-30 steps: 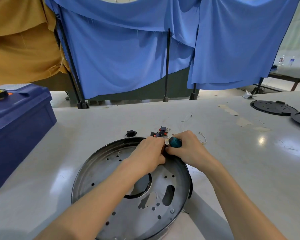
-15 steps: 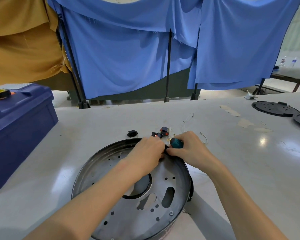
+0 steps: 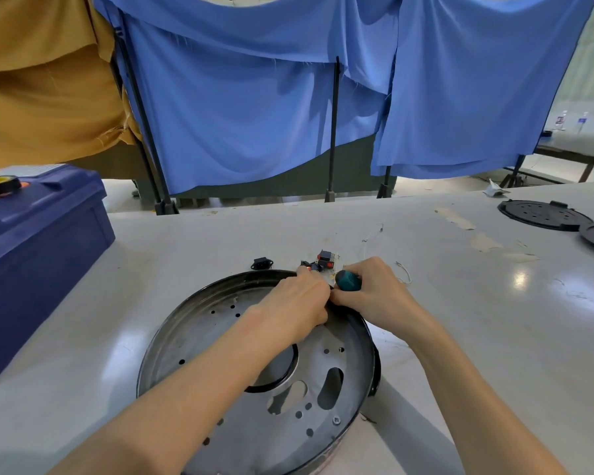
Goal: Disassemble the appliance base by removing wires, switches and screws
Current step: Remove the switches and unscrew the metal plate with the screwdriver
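Right hand [image 3: 374, 298]: I gripped the screwdriver [image 3: 348, 281].
Left hand [image 3: 299, 303]: curled at the base [image 3: 203, 323] far rim; I couldn't tell its hold.

Both forearms are bare as far up as can be seen, long, slender and smooth. The left hand [image 3: 299, 299] and the right hand [image 3: 374, 298] are bare as well.

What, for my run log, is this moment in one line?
left hand: at rim of base | right hand: grips teal screwdriver | loose switches: on table
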### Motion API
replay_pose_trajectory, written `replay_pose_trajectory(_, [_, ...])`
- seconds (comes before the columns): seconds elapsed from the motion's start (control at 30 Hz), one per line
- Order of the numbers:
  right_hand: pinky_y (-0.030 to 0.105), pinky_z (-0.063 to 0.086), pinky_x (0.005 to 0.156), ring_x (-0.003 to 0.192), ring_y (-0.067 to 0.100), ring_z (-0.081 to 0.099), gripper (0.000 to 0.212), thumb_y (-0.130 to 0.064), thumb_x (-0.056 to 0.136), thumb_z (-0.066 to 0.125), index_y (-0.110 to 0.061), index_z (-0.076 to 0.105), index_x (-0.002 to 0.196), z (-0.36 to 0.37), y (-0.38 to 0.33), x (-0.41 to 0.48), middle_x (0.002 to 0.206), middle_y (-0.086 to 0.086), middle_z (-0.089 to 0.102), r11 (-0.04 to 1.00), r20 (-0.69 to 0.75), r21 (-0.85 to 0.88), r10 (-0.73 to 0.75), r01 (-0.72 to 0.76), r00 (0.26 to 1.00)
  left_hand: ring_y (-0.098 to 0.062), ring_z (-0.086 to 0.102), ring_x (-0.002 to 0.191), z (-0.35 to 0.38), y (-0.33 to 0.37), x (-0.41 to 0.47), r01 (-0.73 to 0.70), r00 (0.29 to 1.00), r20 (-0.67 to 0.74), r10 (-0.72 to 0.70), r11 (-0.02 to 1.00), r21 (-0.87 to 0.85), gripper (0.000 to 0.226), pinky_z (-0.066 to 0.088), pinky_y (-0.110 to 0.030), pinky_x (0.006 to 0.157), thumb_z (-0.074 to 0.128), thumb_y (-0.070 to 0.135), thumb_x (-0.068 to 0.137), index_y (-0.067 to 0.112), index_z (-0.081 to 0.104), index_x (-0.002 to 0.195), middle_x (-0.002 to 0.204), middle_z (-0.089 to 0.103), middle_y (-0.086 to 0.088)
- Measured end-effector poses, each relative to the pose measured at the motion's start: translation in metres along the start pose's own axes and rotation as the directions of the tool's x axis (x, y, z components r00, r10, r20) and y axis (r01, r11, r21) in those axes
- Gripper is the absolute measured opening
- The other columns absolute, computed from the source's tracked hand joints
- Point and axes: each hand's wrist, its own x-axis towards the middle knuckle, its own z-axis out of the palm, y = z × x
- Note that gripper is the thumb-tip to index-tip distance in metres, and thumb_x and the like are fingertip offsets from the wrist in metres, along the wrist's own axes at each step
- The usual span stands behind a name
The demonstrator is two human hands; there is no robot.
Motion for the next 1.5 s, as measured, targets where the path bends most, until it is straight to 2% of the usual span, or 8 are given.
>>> replay_pose_trajectory(0.13, [0.028,0.02,0.05,0.054,0.016,0.025,0.036,-0.004,0.077,0.068,-0.004,0.04,0.055,-0.002,0.002,0.0,0.054,0.005,0.03,1.0,0.022,0.004,0.01,-0.01,1.0,-0.022,0.041,0.074,-0.009,0.005,0.004,-0.032,0.999,0.005,0.031,0.999,0.034,0.023,0.032,-0.029,0.062,0.049,0.002,0.089,-0.002,0.053,0.111,0.107,0.051,-0.018])
replay_pose_trajectory(0.23, [0.028,0.022,0.049,0.053,0.015,0.026,0.034,-0.005,0.077,0.068,-0.004,0.042,0.055,-0.002,0.004,0.0,0.052,0.003,0.031,1.0,0.033,0.008,0.025,-0.025,0.999,-0.031,0.054,0.093,-0.008,0.009,0.005,-0.051,0.999,-0.003,0.052,0.995,0.084,0.027,0.034,-0.031,0.065,0.05,0.001,0.088,-0.003,0.051,0.115,0.114,0.054,-0.02])
replay_pose_trajectory(0.47, [0.022,0.017,0.045,0.048,0.011,0.021,0.042,-0.004,0.074,0.068,-0.012,0.033,0.052,-0.004,0.008,0.001,0.047,-0.008,0.023,0.994,0.073,0.077,0.069,-0.074,0.995,-0.032,0.057,0.096,-0.006,0.008,0.003,-0.16,0.985,-0.03,0.172,0.958,0.239,0.029,0.032,-0.031,0.066,0.049,-0.001,0.088,-0.001,0.05,0.117,0.115,0.054,-0.02])
replay_pose_trajectory(0.83, [0.013,0.02,0.04,0.043,0.006,0.023,0.05,-0.005,0.077,0.067,-0.022,0.032,0.045,-0.001,-0.001,0.002,0.042,-0.013,0.025,0.986,-0.034,0.154,0.062,-0.056,0.997,-0.032,0.056,0.089,-0.016,-0.003,0.003,-0.175,0.98,-0.072,0.186,0.975,0.137,0.021,0.032,-0.031,0.064,0.05,0.006,0.087,0.003,0.049,0.108,0.108,0.052,-0.016])
replay_pose_trajectory(1.03, [0.017,0.022,0.041,0.049,0.012,0.026,0.024,-0.003,0.08,0.059,-0.004,0.045,0.06,-0.001,-0.001,0.003,0.051,-0.004,0.029,0.971,0.055,0.205,0.116,-0.125,0.992,-0.028,0.051,0.082,-0.013,-0.009,0.0,-0.179,0.98,-0.095,0.174,0.983,-0.047,0.013,0.032,-0.03,0.064,0.051,0.009,0.087,0.013,0.038,0.088,0.101,0.05,-0.013])
replay_pose_trajectory(1.13, [0.017,0.022,0.043,0.049,0.01,0.027,0.031,0.0,0.08,0.057,-0.014,0.044,0.055,-0.002,-0.001,0.001,0.049,-0.008,0.031,0.978,0.078,0.185,0.084,-0.097,0.993,-0.026,0.049,0.079,-0.007,-0.013,0.001,-0.172,0.98,-0.119,0.159,0.979,-0.113,0.012,0.033,-0.031,0.064,0.051,0.011,0.087,0.012,0.039,0.085,0.096,0.05,-0.011])
replay_pose_trajectory(1.33, [0.019,0.016,0.044,0.051,0.009,0.021,0.045,0.002,0.079,0.059,-0.019,0.028,0.054,-0.004,0.001,0.003,0.051,-0.011,0.023,0.993,0.103,0.096,0.052,-0.062,0.993,-0.023,0.053,0.088,0.005,-0.026,0.001,-0.146,0.979,-0.179,0.099,0.95,-0.275,0.01,0.038,-0.028,0.07,0.053,0.014,0.091,0.008,0.058,0.097,0.094,0.055,-0.004])
replay_pose_trajectory(1.5, [0.016,0.024,0.045,0.049,0.008,0.029,0.038,-0.002,0.081,0.062,-0.017,0.042,0.053,-0.005,0.003,0.005,0.051,-0.011,0.033,0.998,0.104,0.043,0.032,-0.037,0.994,-0.021,0.056,0.097,0.007,-0.034,-0.002,-0.137,0.977,-0.199,0.073,0.934,-0.329,0.023,0.044,-0.031,0.084,0.058,0.017,0.092,0.014,0.063,0.114,0.105,0.057,-0.005])
